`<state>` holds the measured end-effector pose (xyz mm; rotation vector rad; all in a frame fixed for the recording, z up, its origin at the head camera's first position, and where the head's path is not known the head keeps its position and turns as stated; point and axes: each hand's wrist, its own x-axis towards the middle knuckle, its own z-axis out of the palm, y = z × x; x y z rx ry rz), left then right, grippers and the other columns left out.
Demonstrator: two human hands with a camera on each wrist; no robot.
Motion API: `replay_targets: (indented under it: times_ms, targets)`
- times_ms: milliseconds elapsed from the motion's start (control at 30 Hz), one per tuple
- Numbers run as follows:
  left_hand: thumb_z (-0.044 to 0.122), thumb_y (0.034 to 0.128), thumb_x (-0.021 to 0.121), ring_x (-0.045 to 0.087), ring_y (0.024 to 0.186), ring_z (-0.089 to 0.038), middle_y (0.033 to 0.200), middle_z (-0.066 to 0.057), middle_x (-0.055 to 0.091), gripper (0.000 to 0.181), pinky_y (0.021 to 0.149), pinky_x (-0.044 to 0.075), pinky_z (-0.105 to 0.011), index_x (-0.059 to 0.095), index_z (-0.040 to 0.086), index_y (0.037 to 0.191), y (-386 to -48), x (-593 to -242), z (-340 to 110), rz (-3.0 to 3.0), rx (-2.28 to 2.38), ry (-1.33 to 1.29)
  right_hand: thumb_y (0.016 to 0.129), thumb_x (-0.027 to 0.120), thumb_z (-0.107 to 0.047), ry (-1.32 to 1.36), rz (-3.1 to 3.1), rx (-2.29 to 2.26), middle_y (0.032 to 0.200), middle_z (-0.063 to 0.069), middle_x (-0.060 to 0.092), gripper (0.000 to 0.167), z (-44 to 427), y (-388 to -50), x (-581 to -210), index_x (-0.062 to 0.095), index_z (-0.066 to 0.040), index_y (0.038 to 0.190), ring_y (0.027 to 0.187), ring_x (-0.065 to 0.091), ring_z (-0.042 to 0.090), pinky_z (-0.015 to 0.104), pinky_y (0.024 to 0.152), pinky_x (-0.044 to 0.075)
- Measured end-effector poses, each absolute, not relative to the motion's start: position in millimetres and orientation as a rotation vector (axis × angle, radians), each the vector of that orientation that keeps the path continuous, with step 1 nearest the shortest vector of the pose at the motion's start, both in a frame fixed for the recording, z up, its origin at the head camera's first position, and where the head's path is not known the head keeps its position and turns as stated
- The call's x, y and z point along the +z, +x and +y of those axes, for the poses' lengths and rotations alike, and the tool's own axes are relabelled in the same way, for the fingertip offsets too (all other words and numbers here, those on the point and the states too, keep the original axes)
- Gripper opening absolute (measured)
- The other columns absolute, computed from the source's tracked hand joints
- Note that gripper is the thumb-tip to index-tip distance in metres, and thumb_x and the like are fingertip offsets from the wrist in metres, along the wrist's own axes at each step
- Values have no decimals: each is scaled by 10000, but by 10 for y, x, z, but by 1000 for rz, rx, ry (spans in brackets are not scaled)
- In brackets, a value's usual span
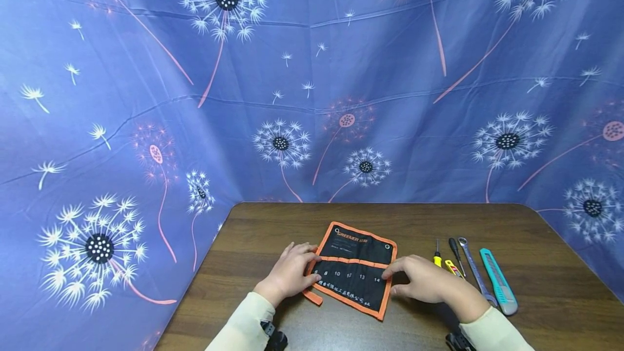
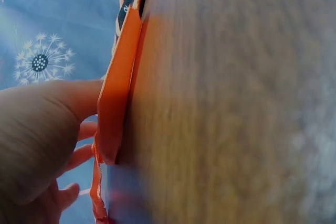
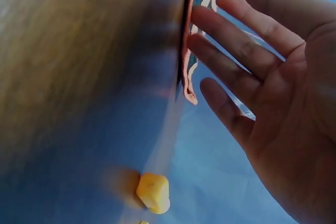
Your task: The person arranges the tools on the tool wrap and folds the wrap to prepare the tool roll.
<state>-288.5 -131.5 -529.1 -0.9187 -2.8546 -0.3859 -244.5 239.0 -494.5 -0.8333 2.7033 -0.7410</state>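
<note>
A black tool pouch (image 1: pixel 347 299) with orange trim lies flat and unfolded on the table, with a row of numbered pockets across its lower half. My left hand (image 1: pixel 291 271) rests at its left edge, fingers loosely spread and touching the trim. An orange strap (image 1: pixel 313 298) sticks out below that hand; the left wrist view shows the strap (image 2: pixel 118 93) close beside the thumb. At the pouch's right edge is my right hand (image 1: pixel 423 280), its fingertips at the trim. In the right wrist view that hand's fingers (image 3: pixel 231 40) are extended and grip nothing.
Right of the pouch lie a yellow-handled screwdriver (image 1: pixel 437 260), a dark-handled screwdriver (image 1: pixel 455 252), a small yellow-and-red tool (image 1: pixel 453 268), a wrench (image 1: pixel 474 265) and a teal utility knife (image 1: pixel 499 281). A blue dandelion-patterned cloth (image 1: pixel 312 69) hangs behind the wooden table (image 1: pixel 273 221).
</note>
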Motion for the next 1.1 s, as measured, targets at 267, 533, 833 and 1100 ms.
replay_targets:
  times_ms: [267,533,833,1100]
  targets:
    - [297,874,879,554,998,-94,1027,153,620,164,929,421,-395,837,289,1033,-2871,-5278,-1274,-2782,-383,-949,946,803,-218,-865,2767,-847,1220,-46,709,252,2417,-2475,-4946,767,-199,1194,1176,656,275,544,943,528]
    - [368,934,810,589,1067,-128,1090,161,668,185,951,420,-464,812,315,1112,-2868,-5290,-1284,-2801,-371,-942,931,816,-247,-674,2876,-737,1416,87,636,347,2468,-2507,-5003,747,-151,1257,1390,503,425,648,1066,413]
    - [604,933,714,571,1188,-205,1279,50,706,432,1073,363,-584,796,261,1183,-2854,-5278,-1261,-2810,-360,-888,947,798,-263,-709,2800,-796,1152,-53,723,300,2465,-2470,-4978,756,-161,1226,1104,679,236,502,907,544]
    - [807,865,623,503,1383,-283,1479,-2,589,750,1152,302,-601,701,250,1362,-2829,-5265,-1245,-2935,-262,-871,991,747,-206,-828,2554,-980,1023,-77,741,274,2472,-2432,-4926,733,-88,1238,932,688,74,328,780,565]
